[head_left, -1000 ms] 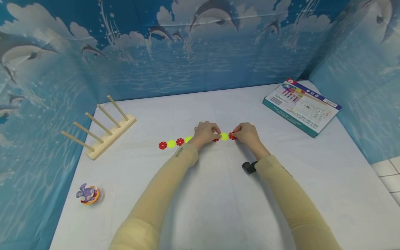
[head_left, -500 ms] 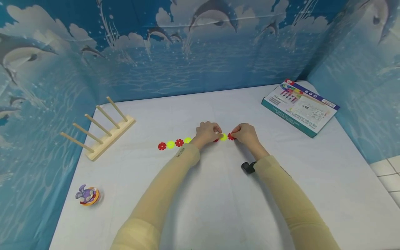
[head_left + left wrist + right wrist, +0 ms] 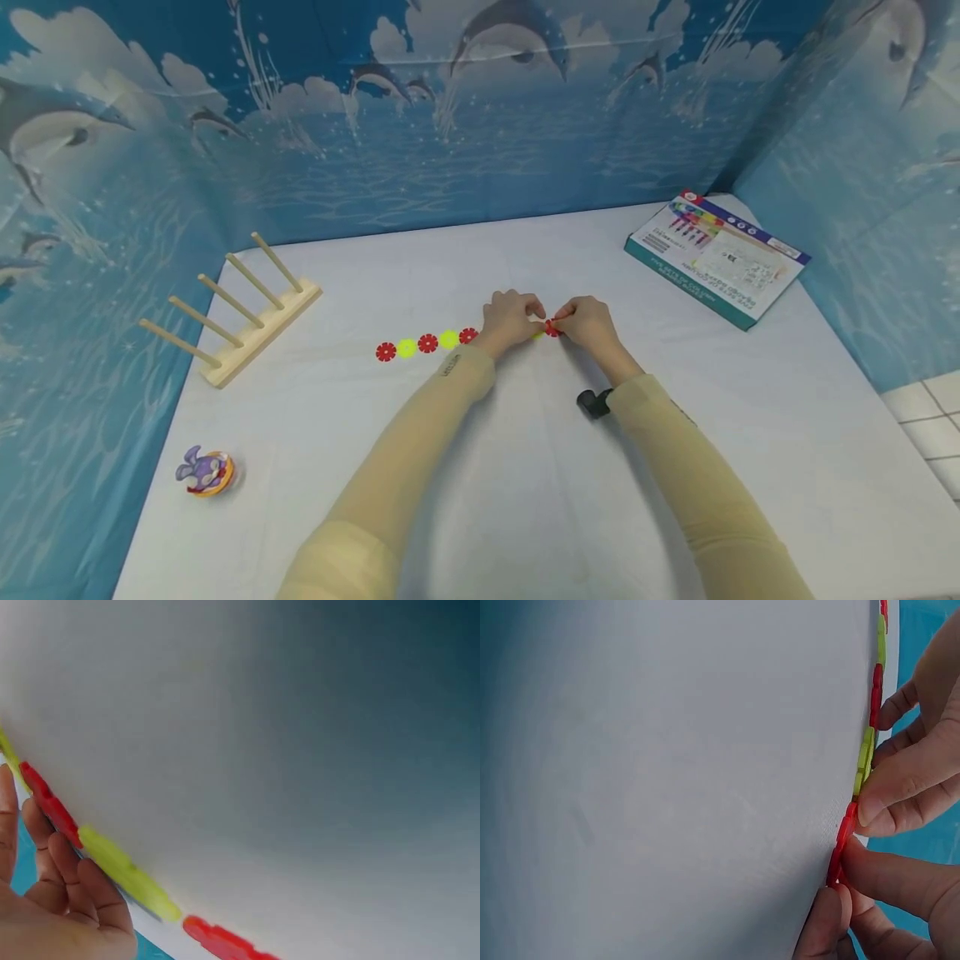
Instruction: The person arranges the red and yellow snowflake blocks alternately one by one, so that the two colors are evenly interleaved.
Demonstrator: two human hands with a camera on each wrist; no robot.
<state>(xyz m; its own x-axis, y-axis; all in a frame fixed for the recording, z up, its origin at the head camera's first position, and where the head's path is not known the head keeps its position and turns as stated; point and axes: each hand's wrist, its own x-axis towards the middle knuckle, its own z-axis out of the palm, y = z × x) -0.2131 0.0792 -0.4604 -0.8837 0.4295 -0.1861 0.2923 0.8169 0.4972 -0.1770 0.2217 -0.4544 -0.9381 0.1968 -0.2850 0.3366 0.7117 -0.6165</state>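
Note:
Red and yellow notched plastic discs lie in an alternating row on the white table, with a red disc [image 3: 386, 352] at the left end. My left hand [image 3: 513, 321] reaches over the row, hiding part of it. Its thumb and index finger pinch a yellow disc [image 3: 863, 761] close to where that meets a red one. At the right end, my right hand [image 3: 591, 323] pinches a red disc [image 3: 552, 328] between thumb and fingers. Both hands' fingertips are close together. In the left wrist view, the left hand's other fingers are loosely bent beside a yellow disc [image 3: 124, 870].
A wooden stand [image 3: 262, 337] with several pegs is at the left. A purple rabbit toy [image 3: 206, 471] sits nearer on that side. The printed product box [image 3: 716, 258] lies at the back right. Dolphin-print cloth [image 3: 450, 167] hangs around the table [image 3: 525, 517].
My left hand has slid rightward along the row, uncovering another red disc and covering most of the yellow one by the right hand. The right hand keeps its pinch nearly in place.

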